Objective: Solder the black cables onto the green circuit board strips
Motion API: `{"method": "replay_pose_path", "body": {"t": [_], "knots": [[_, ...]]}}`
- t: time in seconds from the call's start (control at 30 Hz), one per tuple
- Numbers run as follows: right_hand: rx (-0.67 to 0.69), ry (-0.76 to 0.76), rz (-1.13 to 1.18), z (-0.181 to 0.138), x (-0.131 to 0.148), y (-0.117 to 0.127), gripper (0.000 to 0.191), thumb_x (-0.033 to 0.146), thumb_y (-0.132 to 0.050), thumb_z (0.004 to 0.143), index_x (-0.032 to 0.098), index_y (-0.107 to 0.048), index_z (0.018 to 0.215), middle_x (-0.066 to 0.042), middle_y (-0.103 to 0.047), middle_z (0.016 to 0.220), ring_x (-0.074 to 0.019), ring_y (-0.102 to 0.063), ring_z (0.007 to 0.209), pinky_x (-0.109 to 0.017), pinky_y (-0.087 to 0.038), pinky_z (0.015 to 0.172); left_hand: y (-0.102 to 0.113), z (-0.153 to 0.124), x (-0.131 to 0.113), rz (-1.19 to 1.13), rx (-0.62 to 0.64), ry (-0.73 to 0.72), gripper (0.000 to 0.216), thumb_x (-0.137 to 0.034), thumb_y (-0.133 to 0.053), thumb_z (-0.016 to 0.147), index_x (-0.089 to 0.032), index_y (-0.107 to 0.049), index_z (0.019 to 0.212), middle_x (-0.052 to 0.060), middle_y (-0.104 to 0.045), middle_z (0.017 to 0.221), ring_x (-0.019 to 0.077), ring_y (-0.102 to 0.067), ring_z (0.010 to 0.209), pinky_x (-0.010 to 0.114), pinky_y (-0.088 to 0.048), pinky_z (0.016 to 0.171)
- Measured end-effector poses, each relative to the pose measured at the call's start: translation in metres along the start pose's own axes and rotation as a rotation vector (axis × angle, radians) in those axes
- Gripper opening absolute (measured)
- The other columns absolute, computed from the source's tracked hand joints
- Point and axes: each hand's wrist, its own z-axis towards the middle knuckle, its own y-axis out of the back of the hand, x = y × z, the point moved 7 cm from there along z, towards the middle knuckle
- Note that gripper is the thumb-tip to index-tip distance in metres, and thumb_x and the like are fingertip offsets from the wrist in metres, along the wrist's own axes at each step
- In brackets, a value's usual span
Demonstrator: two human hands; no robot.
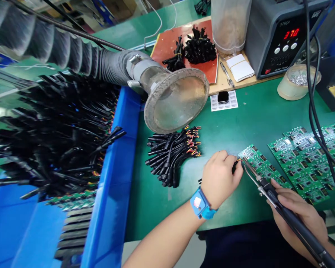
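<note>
My left hand (220,175), with a blue wrist strap (200,204), pinches a black cable with coloured wire ends (235,165) against the edge of a green circuit board (261,165). My right hand (298,210) is wrapped round the black handle of a soldering iron (268,186), and the iron's tip touches the board's left edge where the wires meet it. A loose pile of the same black cables (170,154) lies on the green mat to the left of my left hand.
A blue bin (120,163) full of black cables fills the left. A fume-extractor hose with a round hood (175,100) hangs over the mat. More green boards (309,160) lie at right. A soldering station (279,33) reading 370, a solder tin (298,80) and a red tray of cables (184,48) stand behind.
</note>
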Motion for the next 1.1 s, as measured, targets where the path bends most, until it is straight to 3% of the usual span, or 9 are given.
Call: {"method": "replay_pose_path", "body": {"t": [0.17, 0.37, 0.53, 0.73, 1.1], "knots": [[0.005, -0.002, 0.023, 0.000, 0.000, 0.002, 0.022, 0.010, -0.057, 0.077, 0.021, -0.056, 0.096, -0.001, -0.069, 0.082, -0.0204, -0.066, 0.092, -0.034, -0.060, 0.078, 0.000, 0.000, -0.001, 0.014, -0.012, -0.016, 0.017, -0.025, -0.050, 0.084, -0.016, -0.061, 0.074, 0.004, -0.051, 0.067, 0.0174, -0.050, 0.065, 0.030, -0.045, 0.059], [0.118, -0.021, -0.023, -0.010, -0.010, -0.004, 0.019, 0.009, -0.055, 0.078, 0.022, -0.058, 0.092, 0.000, -0.068, 0.085, -0.0176, -0.066, 0.093, -0.033, -0.057, 0.088, -0.001, 0.001, 0.000, 0.008, -0.002, -0.025, 0.016, -0.024, -0.050, 0.084, -0.016, -0.060, 0.074, 0.004, -0.051, 0.067, 0.0176, -0.050, 0.066, 0.030, -0.045, 0.060], [0.050, 0.004, 0.036, -0.003, -0.003, -0.001, 0.022, 0.009, -0.058, 0.076, 0.020, -0.057, 0.094, -0.001, -0.068, 0.083, -0.0186, -0.066, 0.094, -0.033, -0.058, 0.085, -0.003, 0.002, 0.000, 0.019, 0.009, -0.038, 0.015, -0.024, -0.050, 0.083, -0.016, -0.060, 0.075, 0.004, -0.051, 0.069, 0.0182, -0.049, 0.067, 0.030, -0.044, 0.060], [-0.009, -0.066, -0.020, 0.002, 0.000, -0.002, 0.020, 0.010, -0.060, 0.075, 0.020, -0.059, 0.092, 0.000, -0.068, 0.082, -0.0171, -0.067, 0.088, -0.031, -0.055, 0.089, -0.003, 0.002, -0.001, 0.034, 0.022, -0.049, 0.017, -0.024, -0.048, 0.085, -0.016, -0.059, 0.075, 0.004, -0.051, 0.070, 0.0183, -0.048, 0.068, 0.031, -0.044, 0.061], [0.073, -0.020, -0.018, -0.001, -0.001, -0.002, 0.018, 0.012, -0.057, 0.077, 0.019, -0.058, 0.093, -0.003, -0.069, 0.084, -0.0201, -0.064, 0.098, -0.032, -0.058, 0.083, -0.005, 0.003, -0.004, 0.122, 0.026, -0.064, 0.017, -0.024, -0.047, 0.085, -0.017, -0.058, 0.074, 0.004, -0.050, 0.070, 0.0185, -0.046, 0.068, 0.030, -0.041, 0.061]]}}
